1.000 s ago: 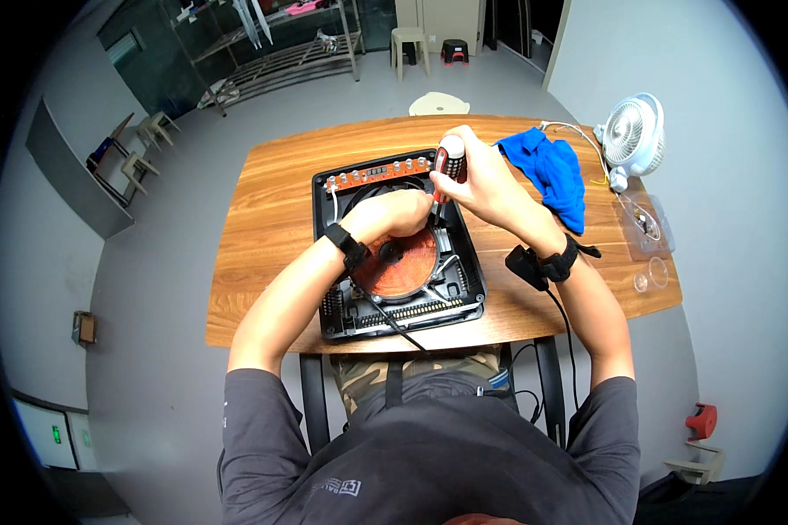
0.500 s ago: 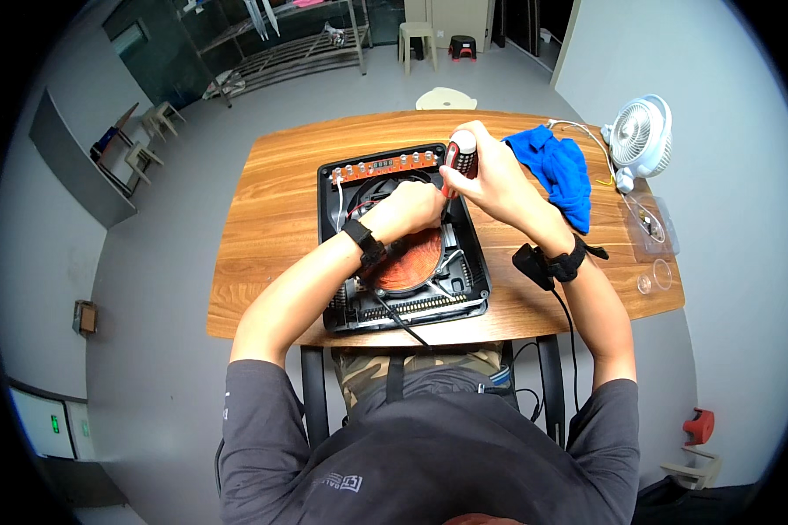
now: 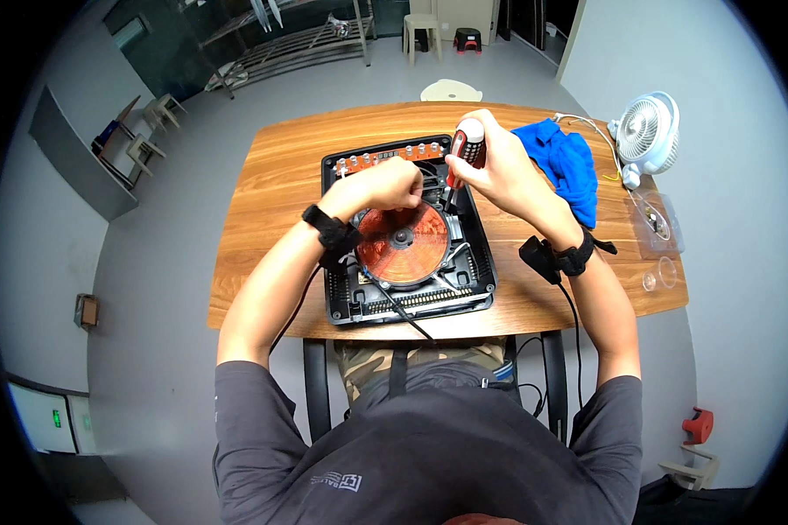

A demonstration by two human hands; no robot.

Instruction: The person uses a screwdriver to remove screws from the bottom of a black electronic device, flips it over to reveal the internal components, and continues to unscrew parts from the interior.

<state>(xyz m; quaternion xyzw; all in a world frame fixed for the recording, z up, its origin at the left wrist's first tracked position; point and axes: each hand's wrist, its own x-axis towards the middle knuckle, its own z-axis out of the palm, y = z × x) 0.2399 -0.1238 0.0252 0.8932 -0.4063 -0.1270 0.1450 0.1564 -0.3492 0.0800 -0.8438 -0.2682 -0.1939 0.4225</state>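
Observation:
On the table lies an opened induction cooker (image 3: pixel 490 282) with its black housing uncovered. A round copper coil (image 3: pixel 394 262) fills its middle. My right hand (image 3: pixel 499 166) grips a screwdriver (image 3: pixel 468 147) with a red, black and white handle, held steeply tilted. The shaft points down at the coil's upper right edge; I cannot tell whether its tip touches anything. Over the upper part of the coil, my left hand (image 3: pixel 392 185) is closed with curled fingers. Whatever lies between those fingers is hidden. An orange circuit board (image 3: pixel 352 164) runs along the housing's far side, partly covered by my left hand.
A blue cloth (image 3: pixel 565 166) lies to the right of the cooker. Behind it stands a white fan (image 3: pixel 646 131) with its cable. A clear plastic box (image 3: pixel 667 241) with small parts and small clear round dishes (image 3: pixel 666 272) sit near the table's right edge.
My left hand has moved left, away from the screwdriver's shaft, uncovering more of the coil. My right hand keeps the screwdriver in nearly the same place. The view has shifted slightly.

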